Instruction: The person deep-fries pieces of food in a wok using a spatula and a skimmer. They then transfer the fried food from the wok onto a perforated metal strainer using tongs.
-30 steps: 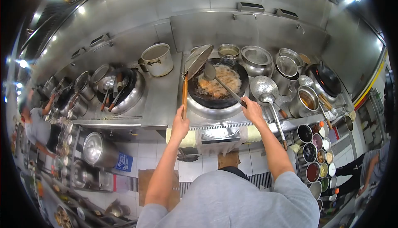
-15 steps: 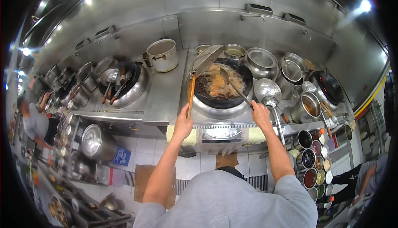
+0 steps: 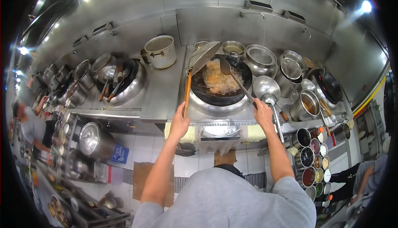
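Observation:
My left hand [image 3: 180, 121] is closed around the wooden handle of a large strainer [image 3: 206, 57], whose round head is tilted over the wok's upper left rim. In my closed right hand [image 3: 263, 112] is the long handle of a wok spatula [image 3: 225, 67]. Its blade reaches into the black wok [image 3: 244, 79], against the food. Golden-brown food [image 3: 214, 78] bubbles in oil there; its exact kind I cannot make out. A perforated ladle [image 3: 267, 87] lies just right of the wok, near my right hand.
A tall pot [image 3: 161, 53] stands left of the wok. Steel bowls and strainers crowd the right, including a pot of brown liquid [image 3: 309, 104]. Seasoning containers [image 3: 307, 156] line the lower right. Folded yellow cloths [image 3: 254, 133] lie on the front edge. Co-workers stand far left and lower right.
The spatula blade has shifted slightly up within the wok, and the food has moved up and left under it. The strainer is tilted a little differently, still at the upper left rim.

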Motion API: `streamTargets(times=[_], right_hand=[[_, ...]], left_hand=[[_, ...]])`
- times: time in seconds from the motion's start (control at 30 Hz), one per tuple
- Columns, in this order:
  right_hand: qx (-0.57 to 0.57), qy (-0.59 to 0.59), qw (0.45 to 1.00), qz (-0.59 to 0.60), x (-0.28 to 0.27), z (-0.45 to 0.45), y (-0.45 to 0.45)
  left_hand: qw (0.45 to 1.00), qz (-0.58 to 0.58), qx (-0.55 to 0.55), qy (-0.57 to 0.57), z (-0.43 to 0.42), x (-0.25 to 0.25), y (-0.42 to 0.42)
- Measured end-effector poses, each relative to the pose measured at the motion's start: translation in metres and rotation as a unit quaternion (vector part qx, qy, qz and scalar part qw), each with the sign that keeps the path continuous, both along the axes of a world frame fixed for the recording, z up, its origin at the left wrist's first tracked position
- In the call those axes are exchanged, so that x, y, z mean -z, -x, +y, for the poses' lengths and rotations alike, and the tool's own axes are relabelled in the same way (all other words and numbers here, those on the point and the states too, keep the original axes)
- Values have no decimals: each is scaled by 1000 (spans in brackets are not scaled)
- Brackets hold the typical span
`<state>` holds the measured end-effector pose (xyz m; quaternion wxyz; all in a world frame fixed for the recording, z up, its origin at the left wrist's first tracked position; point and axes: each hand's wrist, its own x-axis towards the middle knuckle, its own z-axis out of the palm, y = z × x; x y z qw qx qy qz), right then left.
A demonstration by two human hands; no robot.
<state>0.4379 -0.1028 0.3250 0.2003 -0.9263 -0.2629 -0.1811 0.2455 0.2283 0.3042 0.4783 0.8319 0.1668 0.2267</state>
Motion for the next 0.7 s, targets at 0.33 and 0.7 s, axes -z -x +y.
streamTargets(times=[0.33, 0.7], right_hand=[[-22, 5, 999, 28, -7, -3, 4], [-30, -21, 999, -16, -4, -5, 6]], left_hand=[[999, 33, -7, 43, -5, -16, 4], [999, 15, -4, 47, -9, -15, 2]])
